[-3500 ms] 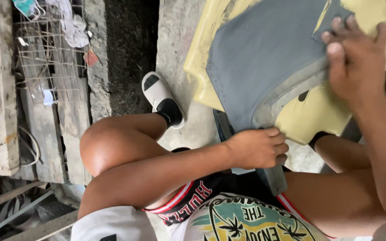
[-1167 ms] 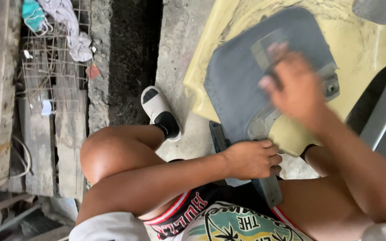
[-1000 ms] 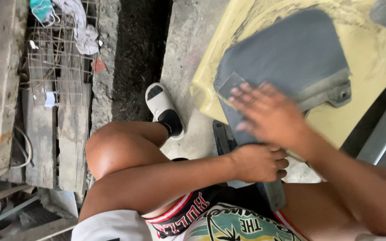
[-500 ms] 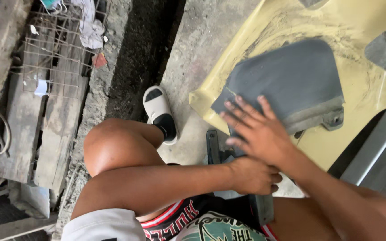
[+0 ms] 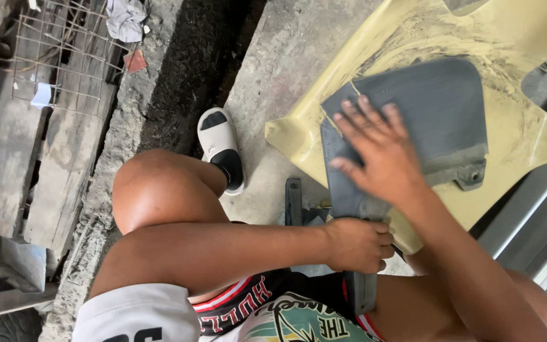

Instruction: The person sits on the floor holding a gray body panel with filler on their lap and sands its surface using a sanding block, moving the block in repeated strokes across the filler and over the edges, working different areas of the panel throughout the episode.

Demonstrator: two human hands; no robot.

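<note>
Grey panel point(image 5: 425, 107), right hand point(image 5: 378, 152) flat on it

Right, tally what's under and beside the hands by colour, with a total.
Grey: 1, the flap under the right hand
Yellow: 1, the panel the flap lies on
White: 1, the slide on the foot
Dark: 1, the bar beside the left hand
Total: 4

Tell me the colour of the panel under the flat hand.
Dark grey panel, on a pale yellow part; head view.
</note>
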